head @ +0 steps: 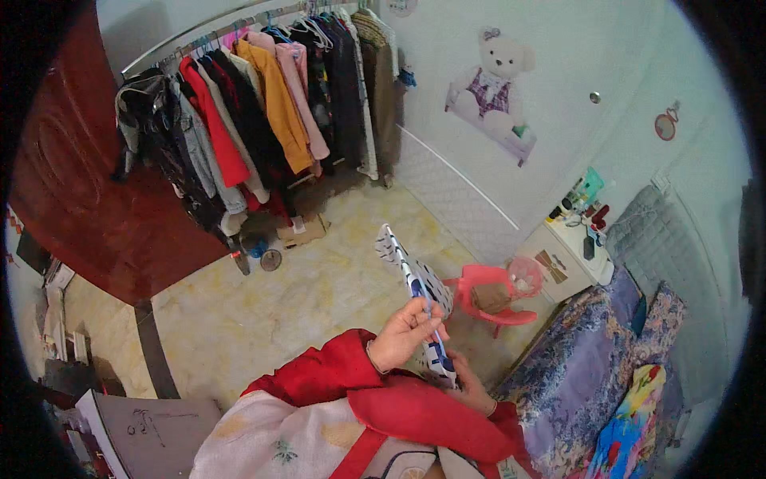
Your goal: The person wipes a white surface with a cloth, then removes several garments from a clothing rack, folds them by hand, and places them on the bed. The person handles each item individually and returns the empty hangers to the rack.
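A white cloth item (443, 293) with dark and blue markings is held up before me, seen nearly edge-on. My left hand (404, 335) pinches it around the middle, at a thin light-blue strip (432, 323) that may be part of a hanger. Lower down, my right hand (470, 386) grips the bottom end of the cloth from its right side; some of its fingers are hidden. Red sleeves cover both of my forearms.
Clothes (269, 114) hang from a metal rail (197, 42) at the back left. A pink chair (479, 287) stands right of the cloth, beside a white cabinet (565, 260). The bed (568, 371), with a colourful cloth (631, 425), is at right. Flattened cardboard (305, 230) lies under the rail.
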Demonstrator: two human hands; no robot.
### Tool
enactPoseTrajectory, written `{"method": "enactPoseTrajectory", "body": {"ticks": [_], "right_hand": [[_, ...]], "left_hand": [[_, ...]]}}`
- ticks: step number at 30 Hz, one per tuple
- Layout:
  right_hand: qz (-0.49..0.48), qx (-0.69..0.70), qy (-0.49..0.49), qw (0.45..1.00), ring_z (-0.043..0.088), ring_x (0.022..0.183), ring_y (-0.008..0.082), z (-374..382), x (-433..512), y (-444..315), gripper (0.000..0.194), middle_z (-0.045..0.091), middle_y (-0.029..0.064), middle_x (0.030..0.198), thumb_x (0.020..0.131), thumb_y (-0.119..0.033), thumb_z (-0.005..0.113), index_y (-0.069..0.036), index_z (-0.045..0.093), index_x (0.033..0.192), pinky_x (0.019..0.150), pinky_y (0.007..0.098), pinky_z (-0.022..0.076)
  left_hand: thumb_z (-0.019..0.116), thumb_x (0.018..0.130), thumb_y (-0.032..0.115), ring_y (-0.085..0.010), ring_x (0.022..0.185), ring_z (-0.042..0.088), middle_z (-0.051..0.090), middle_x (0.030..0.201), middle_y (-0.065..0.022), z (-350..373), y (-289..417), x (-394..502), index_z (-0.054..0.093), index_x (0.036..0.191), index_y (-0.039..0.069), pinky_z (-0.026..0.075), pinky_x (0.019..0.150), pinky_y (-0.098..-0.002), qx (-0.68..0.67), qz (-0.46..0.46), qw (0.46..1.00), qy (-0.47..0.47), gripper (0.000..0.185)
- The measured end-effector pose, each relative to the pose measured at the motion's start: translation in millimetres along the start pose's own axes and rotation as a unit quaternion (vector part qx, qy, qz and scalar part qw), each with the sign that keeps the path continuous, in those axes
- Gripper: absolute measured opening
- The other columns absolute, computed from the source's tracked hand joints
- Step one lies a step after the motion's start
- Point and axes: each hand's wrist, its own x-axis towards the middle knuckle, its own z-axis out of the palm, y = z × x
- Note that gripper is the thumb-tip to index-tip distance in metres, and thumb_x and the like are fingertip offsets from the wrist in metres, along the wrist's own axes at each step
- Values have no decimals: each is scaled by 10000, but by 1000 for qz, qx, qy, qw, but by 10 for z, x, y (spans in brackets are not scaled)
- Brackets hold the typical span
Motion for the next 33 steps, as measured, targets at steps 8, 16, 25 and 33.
{"method": "enactPoseTrajectory", "body": {"ticks": [8,16,25,33], "right_hand": [[48,56,3,997,366,1243,238,126,1136,-189,611,366,112,1316,773,-84,651,-55,353,1305,1027,357,306],[49,215,-71,973,399,1181,211,-323,1723,45,489,438,88,1235,785,-86,618,-64,371,1207,1013,358,301],[106,258,-162,947,441,1128,161,-1201,2973,151,439,473,39,1203,801,-42,611,-43,446,1207,988,311,331],[67,260,-104,958,478,1119,173,-2160,3961,172,463,499,65,1217,773,-86,634,-13,465,1198,987,322,355]], "left_hand": [[509,957,101,-156,863,624,636,877,-62,-801,496,206,516,1068,57,468,742,-286,90,52,990,92,120],[515,950,94,-161,839,645,655,888,-66,-1229,607,713,533,1069,78,463,697,-255,76,69,984,148,122],[489,964,99,-84,764,602,680,872,-75,-1809,812,1886,514,1133,71,436,659,-205,105,79,968,215,173],[480,967,94,-68,846,575,657,989,-70,-2103,1043,3263,423,1309,69,444,733,-209,104,93,979,150,348]]}}
